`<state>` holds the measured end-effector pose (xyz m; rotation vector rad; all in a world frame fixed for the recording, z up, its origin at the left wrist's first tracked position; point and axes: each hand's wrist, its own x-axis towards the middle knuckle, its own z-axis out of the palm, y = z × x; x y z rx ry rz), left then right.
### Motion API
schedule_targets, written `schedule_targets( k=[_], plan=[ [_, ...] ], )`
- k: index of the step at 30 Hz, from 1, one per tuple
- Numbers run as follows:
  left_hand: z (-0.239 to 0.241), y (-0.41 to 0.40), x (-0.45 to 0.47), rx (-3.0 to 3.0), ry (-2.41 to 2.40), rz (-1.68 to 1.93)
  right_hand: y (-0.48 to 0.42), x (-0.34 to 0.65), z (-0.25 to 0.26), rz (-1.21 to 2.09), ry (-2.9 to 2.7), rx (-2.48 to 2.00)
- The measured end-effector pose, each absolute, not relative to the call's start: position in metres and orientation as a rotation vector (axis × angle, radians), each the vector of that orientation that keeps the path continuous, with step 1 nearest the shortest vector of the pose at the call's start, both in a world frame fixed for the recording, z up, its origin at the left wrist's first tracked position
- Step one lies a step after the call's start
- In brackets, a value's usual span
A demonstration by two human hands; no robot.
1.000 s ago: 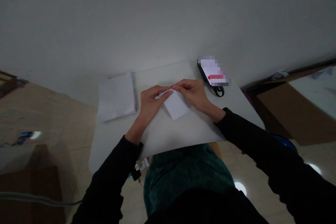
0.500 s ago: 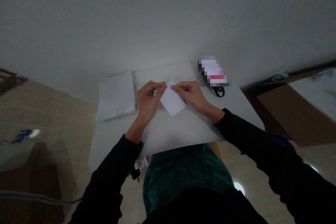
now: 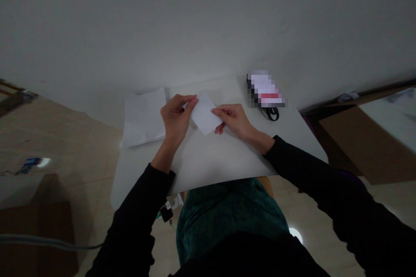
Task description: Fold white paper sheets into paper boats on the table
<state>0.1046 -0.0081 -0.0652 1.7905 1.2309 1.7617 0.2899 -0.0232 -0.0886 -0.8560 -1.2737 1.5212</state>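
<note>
Between my hands is a small white square of paper [image 3: 204, 114], turned so that its corners point up, down and sideways. My left hand [image 3: 177, 114] pinches it near the upper left edge with thumb and forefinger. On the right edge, my right hand [image 3: 235, 119] grips it, thumb on top and some fingers underneath. Whether the paper is folded in layers I cannot tell. A stack of white paper sheets [image 3: 144, 117] lies on the white table [image 3: 201, 164] just left of my left hand.
At the table's back right lies a pixelated white item [image 3: 264, 88] with a red band and a black loop strap. A pale wall [image 3: 208, 30] rises behind the table. Brown cardboard [image 3: 367, 147] is off to the right, and a grey cable [image 3: 48, 242] runs at lower left.
Both hands and the paper have shifted a little left. My right hand's hold has moved from near the top corner down to the right edge, with fingers now showing beneath the paper.
</note>
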Motion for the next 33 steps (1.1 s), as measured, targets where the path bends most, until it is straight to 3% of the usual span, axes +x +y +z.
schedule_targets(
  k=[5, 11, 16, 19, 33],
  plan=[
    [-0.065, -0.006, 0.102, 1.739, 1.228, 1.816, -0.026, 0.289, -0.087, 1.57, -1.294, -0.866],
    [-0.068, -0.004, 0.102, 1.621, 1.216, 1.846, -0.028, 0.29, -0.084, 1.409, -1.253, -0.829],
    [-0.067, -0.005, 0.105, 1.523, 1.262, 1.95, -0.024, 0.289, -0.087, 1.633, -1.288, -0.74],
    [-0.069, -0.003, 0.105, 1.482, 1.245, 1.962, -0.023, 0.289, -0.088, 1.608, -1.269, -0.749],
    [-0.087, -0.008, 0.115, 1.292, 1.205, 1.347, -0.025, 0.283, -0.094, 1.516, -1.119, -0.713]
  ],
)
